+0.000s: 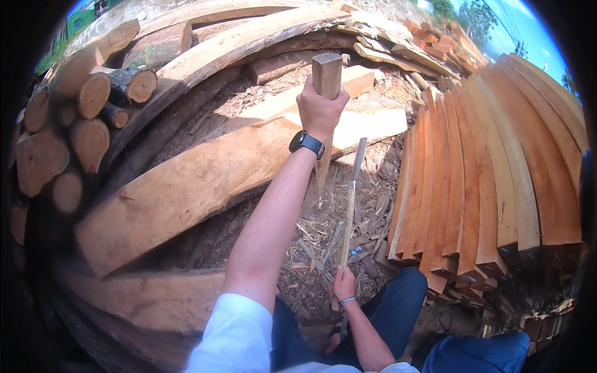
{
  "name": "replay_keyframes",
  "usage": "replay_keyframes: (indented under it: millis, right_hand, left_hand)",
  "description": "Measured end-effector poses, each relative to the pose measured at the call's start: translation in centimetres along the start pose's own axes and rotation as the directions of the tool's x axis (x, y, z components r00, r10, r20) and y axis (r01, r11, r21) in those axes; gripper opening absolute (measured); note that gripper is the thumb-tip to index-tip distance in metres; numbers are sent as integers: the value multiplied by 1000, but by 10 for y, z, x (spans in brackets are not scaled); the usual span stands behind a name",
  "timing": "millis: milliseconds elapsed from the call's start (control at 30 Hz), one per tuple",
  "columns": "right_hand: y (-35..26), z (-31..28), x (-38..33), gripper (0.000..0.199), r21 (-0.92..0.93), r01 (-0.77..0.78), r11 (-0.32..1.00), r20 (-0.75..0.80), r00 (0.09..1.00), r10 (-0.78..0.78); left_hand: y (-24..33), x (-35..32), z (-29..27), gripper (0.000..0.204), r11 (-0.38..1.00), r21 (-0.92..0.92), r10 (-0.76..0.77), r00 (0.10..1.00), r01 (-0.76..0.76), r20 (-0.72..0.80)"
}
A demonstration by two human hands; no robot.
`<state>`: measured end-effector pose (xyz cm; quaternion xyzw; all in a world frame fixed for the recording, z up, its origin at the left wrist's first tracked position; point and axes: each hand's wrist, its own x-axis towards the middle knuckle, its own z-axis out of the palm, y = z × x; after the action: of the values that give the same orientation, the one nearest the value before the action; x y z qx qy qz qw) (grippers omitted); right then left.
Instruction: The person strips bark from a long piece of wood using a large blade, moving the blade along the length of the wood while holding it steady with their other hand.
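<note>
My left hand (321, 107), with a dark watch at its wrist, is wrapped around the upper part of a squared wooden stake (327, 69). The stake stands roughly upright, its flat top above my fist and its narrow, pointed lower end near the chip-covered ground. Whether the tip touches the ground I cannot tell. Lower down, my right hand (344, 285), with a bracelet at the wrist, grips the pale wooden handle of a long-handled machete (351, 211). Its straight metal blade points up and away, to the right of the stake and apart from it.
Thick sawn slabs (193, 180) lie across the left and middle. Cut logs (93, 96) are piled at the left. Stacked reddish planks (460, 168) rise close on the right. Bark and chips (311, 248) cover the ground. Blue fabric (479, 353) lies at lower right.
</note>
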<state>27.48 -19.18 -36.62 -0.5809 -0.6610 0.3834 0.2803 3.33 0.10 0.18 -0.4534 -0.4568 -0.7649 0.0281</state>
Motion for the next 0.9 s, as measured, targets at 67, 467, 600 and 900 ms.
replay_keyframes:
  millis: [67, 467, 600, 900]
  right_hand:
    - [4, 0, 6, 40, -1, 80, 997, -106, 991, -79]
    - [8, 8, -21, 40, 190, -502, 844, 486, 795, 363]
    - [7, -3, 0, 35, 554, -809, 196, 791, 585, 178]
    - [-14, -11, 1, 33, 585, -288, 758, 196, 957, 213]
  left_hand:
    - [0, 0, -1, 29, 1000, 4, -1, 1000, 1, -2]
    - [9, -3, -4, 29, 998, 17, 54, 999, -53, -7]
    - [8, -2, 0, 29, 998, 0, 57, 998, -57, -8]
    - [9, -2, -6, 30, 997, 34, 70, 997, -70, -11]
